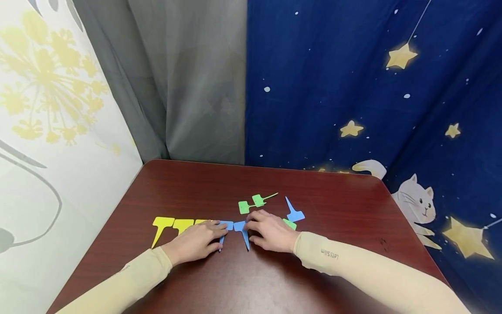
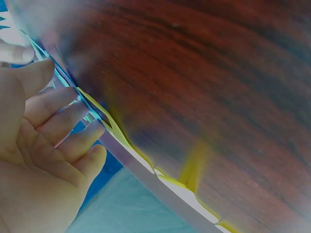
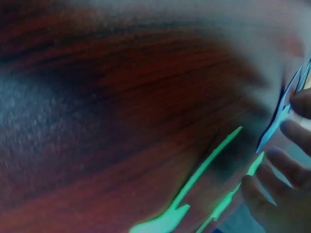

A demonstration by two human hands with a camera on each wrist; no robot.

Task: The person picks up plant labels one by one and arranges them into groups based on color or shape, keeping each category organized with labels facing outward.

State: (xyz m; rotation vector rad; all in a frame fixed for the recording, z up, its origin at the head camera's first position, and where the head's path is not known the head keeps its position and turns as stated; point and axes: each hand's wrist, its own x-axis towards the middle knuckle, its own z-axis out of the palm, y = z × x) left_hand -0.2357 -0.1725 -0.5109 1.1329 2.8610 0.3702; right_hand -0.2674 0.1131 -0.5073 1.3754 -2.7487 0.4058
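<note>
Currently, two blue tags are lined up beside the yellow tags on the table. One is touched by the left hand, the other by the right hand, fingers held loosely apart.

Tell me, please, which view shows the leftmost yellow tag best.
The head view: the leftmost yellow tag lies whole, uncovered. The left wrist view crops it at the bottom edge; the right wrist view doesn't plainly show it.
</note>
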